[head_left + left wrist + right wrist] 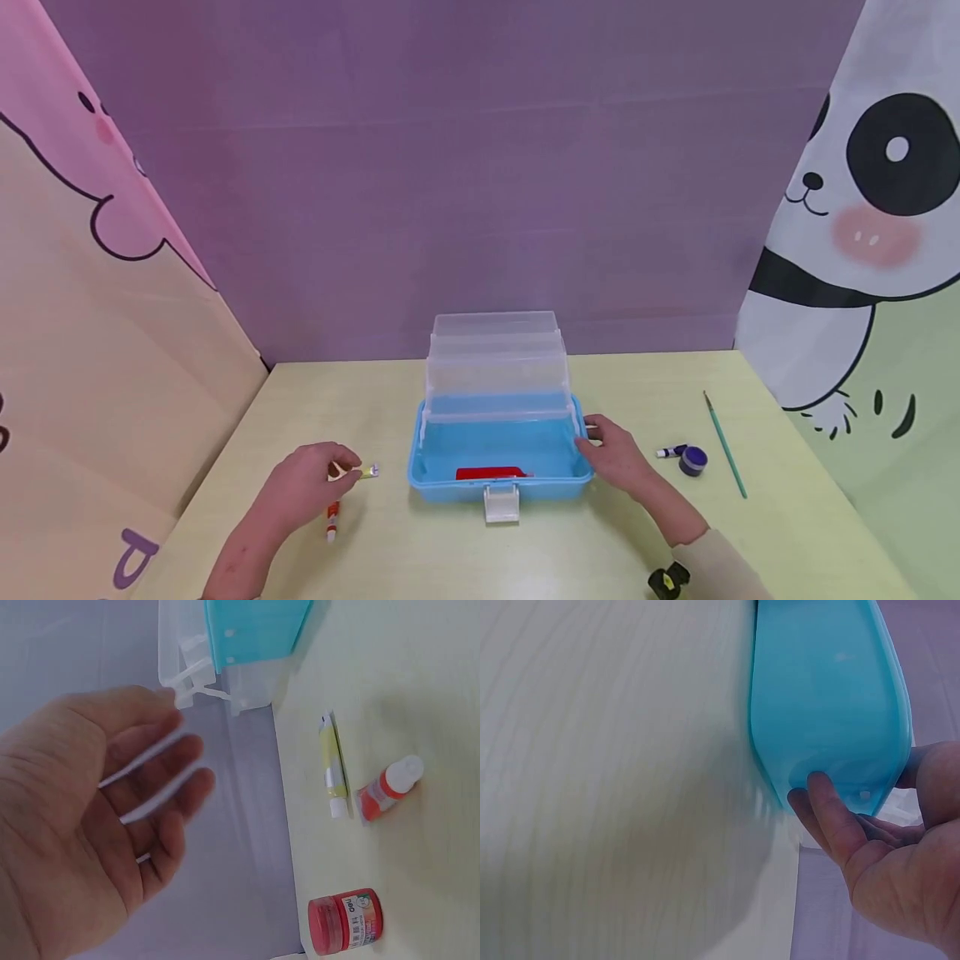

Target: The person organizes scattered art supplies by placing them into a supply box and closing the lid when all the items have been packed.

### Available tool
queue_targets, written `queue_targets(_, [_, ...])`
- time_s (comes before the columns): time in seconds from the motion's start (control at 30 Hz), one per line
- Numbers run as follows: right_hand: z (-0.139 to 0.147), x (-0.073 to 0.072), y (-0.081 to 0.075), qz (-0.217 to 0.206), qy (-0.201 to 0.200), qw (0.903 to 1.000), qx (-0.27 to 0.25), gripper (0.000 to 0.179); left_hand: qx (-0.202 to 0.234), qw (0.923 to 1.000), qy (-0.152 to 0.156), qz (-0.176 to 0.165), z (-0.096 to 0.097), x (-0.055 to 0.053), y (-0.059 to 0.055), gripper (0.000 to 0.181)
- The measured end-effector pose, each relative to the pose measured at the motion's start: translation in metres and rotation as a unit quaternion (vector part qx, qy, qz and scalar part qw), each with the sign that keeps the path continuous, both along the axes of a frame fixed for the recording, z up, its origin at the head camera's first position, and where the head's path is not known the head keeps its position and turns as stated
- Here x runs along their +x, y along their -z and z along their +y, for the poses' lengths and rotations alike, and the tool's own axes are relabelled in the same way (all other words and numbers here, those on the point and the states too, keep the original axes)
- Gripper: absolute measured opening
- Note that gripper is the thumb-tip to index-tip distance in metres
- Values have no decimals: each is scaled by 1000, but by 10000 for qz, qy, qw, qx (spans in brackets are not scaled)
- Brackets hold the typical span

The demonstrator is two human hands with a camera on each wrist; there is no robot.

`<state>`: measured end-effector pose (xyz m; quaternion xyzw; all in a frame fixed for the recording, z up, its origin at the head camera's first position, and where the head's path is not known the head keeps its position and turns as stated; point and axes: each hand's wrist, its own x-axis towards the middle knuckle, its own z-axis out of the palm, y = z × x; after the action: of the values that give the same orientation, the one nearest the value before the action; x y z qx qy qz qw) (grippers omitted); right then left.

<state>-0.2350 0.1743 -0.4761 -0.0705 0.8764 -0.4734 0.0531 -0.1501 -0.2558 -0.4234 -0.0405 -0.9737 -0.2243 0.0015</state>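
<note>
A light blue storage box (501, 492) with a clear raised lid (498, 367) stands on the table. My right hand (617, 454) grips its right end, with the fingers against the outer wall (829, 697). Inside lies a long red item (491, 473) with a narrow tip; its kind is unclear. My left hand (307, 483) hovers left of the box, fingers loosely bent and nothing between them. Near it on the table lie a yellow paint tube (332, 765) and a red paint tube (388, 789) with a white cap. A red paint jar (346, 921) shows only in the left wrist view.
Right of the box lie a dark blue paint tube (671, 452), a dark blue paint jar (693, 461) and a teal paintbrush (725, 446). Behind the table (420, 558) hangs a purple cloth (480, 183), with printed cloths on both sides.
</note>
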Motion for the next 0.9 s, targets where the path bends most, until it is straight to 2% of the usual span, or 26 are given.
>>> queue_targets(0.1, [1,0,0,-20,39,10000,-25,36,-313,9992,-171,-156,1,4,2,2])
queue_targets(0.2, [2,1,1,-55,68,10000,-37,35,-770,9958,-383,-325,1,10,3,13])
queue_targets(0.37, [3,0,3,-19,80,10000,-19,36,-1401,9848,-755,-692,-1,18,3,28])
queue_targets(0.5, [3,-3,3,34,45,10000,16,36,-1637,9769,-935,-1009,-2,18,4,37])
queue_targets(0.7, [2,-4,1,-29,80,10000,36,37,-1704,9718,-915,-1346,-3,18,11,41])
queue_targets(0.9, [0,-3,5,23,106,9999,4,35,-1843,9707,-801,-1315,-6,16,20,34])
